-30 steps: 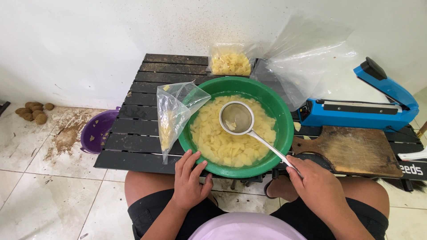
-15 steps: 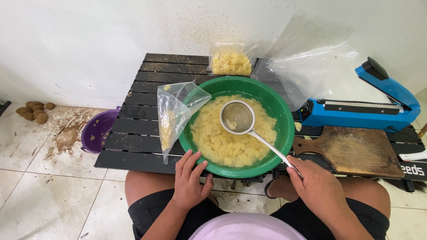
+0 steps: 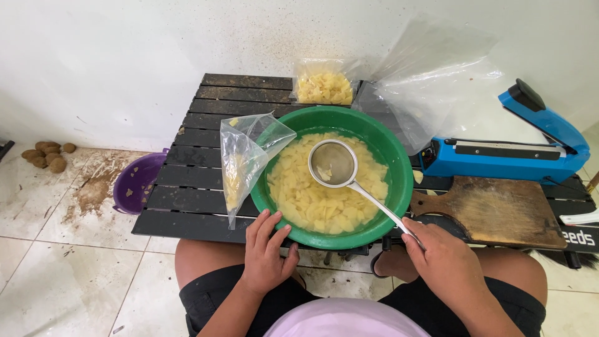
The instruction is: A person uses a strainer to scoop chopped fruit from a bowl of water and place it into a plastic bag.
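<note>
A green basin [image 3: 387, 150] full of pale yellow slices in water sits on a black slatted table [image 3: 193, 187]. My right hand [image 3: 440, 259] grips the handle of a metal strainer [image 3: 333, 163], whose round mesh hovers over the slices with a few pieces in it. My left hand [image 3: 265, 253] rests on the near rim of the basin, fingers spread. A clear plastic bag [image 3: 244, 159] with some slices inside stands beside the basin's left edge, just above that hand.
A filled bag of slices [image 3: 323, 87] and a large empty plastic bag [image 3: 437, 81] lie at the back. A blue heat sealer [image 3: 511, 156] and a wooden board [image 3: 493, 212] are on the right. A purple bowl [image 3: 137, 184] and brown tubers [image 3: 47, 155] are on the floor at left.
</note>
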